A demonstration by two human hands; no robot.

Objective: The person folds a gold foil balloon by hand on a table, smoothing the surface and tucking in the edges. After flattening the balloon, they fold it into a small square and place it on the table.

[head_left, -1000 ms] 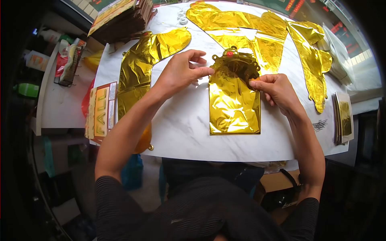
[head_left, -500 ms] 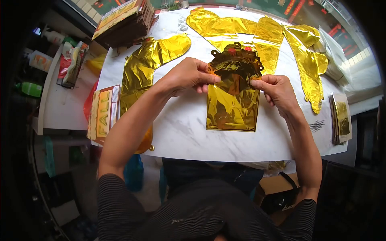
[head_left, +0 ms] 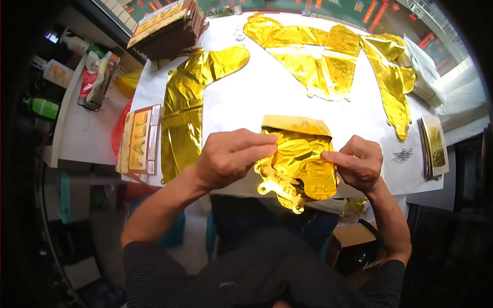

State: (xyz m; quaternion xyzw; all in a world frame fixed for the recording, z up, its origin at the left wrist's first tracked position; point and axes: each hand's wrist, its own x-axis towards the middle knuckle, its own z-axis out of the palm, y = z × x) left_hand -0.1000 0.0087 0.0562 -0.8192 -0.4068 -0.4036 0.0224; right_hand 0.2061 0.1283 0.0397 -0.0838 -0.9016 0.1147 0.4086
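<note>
A folded gold foil balloon (head_left: 303,167) is held near the table's front edge, its tabbed edges hanging over toward my body. Between thumb and fingers, my left hand (head_left: 233,156) pinches its left side. On the right side of the foil, my right hand (head_left: 358,161) also pinches it, thumb on top. The balloon's far part is bent into a flat, duller flap. Left of my hands, a flat gold foil balloon (head_left: 182,110) lies on the white table (head_left: 226,102). Another wide flat foil balloon (head_left: 313,54) is spread at the back.
A third foil balloon (head_left: 387,82) lies at the back right. Stacked printed packages (head_left: 164,28) stand at the back left; a "FALL" package (head_left: 137,141) lies at the left edge. Flat gold-fronted packets (head_left: 435,146) lean at the right edge beside small dark sticks (head_left: 403,155).
Both hands have drawn the folded foil balloon toward my body and turned it over, so its tabbed end now points toward me. My left forearm has moved off the left balloon's lower part.
</note>
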